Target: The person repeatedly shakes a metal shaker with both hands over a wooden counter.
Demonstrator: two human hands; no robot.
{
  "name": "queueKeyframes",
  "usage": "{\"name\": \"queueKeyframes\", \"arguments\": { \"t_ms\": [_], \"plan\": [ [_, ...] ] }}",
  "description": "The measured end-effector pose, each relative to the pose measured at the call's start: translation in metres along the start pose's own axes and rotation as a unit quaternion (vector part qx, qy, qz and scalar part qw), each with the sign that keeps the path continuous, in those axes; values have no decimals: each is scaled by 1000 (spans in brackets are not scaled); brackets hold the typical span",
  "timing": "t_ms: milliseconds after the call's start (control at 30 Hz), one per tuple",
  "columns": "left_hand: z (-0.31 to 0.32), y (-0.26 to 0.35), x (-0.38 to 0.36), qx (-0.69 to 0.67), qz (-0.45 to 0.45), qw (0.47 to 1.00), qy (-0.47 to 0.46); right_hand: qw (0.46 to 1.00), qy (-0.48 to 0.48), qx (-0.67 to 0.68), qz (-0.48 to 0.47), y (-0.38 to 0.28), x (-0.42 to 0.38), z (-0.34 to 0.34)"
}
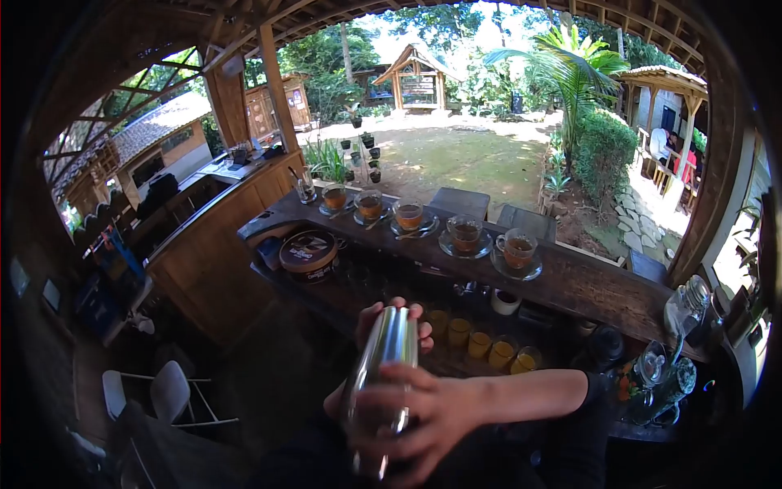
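A shiny metal shaker (376,367) is held tilted in front of me, between both hands. My left hand (371,319) is wrapped round its upper far end, fingertips showing on both sides. My right hand (407,416) grips the nearer, lower part and is slightly blurred. Beyond the shaker, several glasses of yellow-orange drink (480,345) stand in a row on the lower counter. Glass cups of brown drink (409,215) on saucers line the raised wooden bar (586,285).
A round brown tub (309,251) sits left on the counter. Glass jars and pitchers (652,367) stand at the right. White chairs (170,391) are at lower left, a wooden side counter (213,236) behind. People (661,145) sit far off at right.
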State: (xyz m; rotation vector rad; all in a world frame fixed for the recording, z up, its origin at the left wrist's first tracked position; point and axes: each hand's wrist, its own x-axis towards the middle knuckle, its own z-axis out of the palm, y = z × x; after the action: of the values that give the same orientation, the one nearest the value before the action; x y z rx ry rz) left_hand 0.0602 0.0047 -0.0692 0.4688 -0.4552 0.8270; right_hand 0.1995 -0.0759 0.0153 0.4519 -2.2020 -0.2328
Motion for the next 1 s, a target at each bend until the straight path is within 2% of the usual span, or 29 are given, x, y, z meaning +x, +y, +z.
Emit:
{"name": "queueKeyframes", "arguments": {
  "t_ms": [67,133,167,200,233,267,300,333,367,400,433,467,533,600,633,667,700,800,833,867,900,933,967,1000],
  "plan": [
    [17,21,2,104,48,992,-45,999,5,1,-34,12,7,12],
    [-21,50,-12,56,-1,987,148,998,41,17,52,56,-4,32],
    [-37,35,-35,-363,72,909,192,980,69,34,181,74,-14,45],
    [-55,36,-42,-362,74,910,187,946,94,48,306,90,-22,54],
    [-63,39,-41,-216,30,948,231,912,129,77,381,101,-25,59],
    [-67,43,-41,-64,-14,960,271,869,164,106,454,110,-26,64],
    [-42,43,-31,-75,43,955,283,900,163,85,396,111,-15,61],
    [-8,48,-22,-76,46,956,280,941,134,58,304,107,1,58],
    [29,55,-14,-43,62,944,321,977,73,4,199,95,23,52],
    [48,66,-12,-9,78,929,362,995,60,-40,75,86,39,48],
    [19,92,-14,55,10,985,163,998,32,-52,5,74,51,46],
    [29,93,-5,92,47,995,16,993,-49,18,102,53,58,39],
    [20,108,-3,106,26,990,-92,999,-31,-5,27,62,57,46],
    [3,110,-18,10,15,987,160,998,49,-35,24,104,38,62],
    [18,77,-30,-271,136,921,245,992,47,-62,102,119,18,69],
    [15,76,-31,-272,132,922,241,948,114,17,296,122,1,79],
    [11,79,-30,-225,98,935,256,949,110,10,294,116,1,77],
    [-5,96,-14,-78,-2,955,286,975,79,-35,205,98,19,58],
    [-8,96,-12,-32,-29,953,299,990,55,-26,128,81,31,53],
    [9,95,-4,23,-12,987,159,998,35,-17,51,67,42,50],
    [19,91,2,78,39,995,49,998,36,-18,52,62,38,53],
    [24,89,7,132,88,986,-60,999,-7,-45,16,58,33,56],
    [14,96,7,143,80,984,-76,996,-48,-72,-19,56,28,60],
    [-6,105,3,103,35,994,-33,998,42,-42,0,75,19,72]
  ]
}}
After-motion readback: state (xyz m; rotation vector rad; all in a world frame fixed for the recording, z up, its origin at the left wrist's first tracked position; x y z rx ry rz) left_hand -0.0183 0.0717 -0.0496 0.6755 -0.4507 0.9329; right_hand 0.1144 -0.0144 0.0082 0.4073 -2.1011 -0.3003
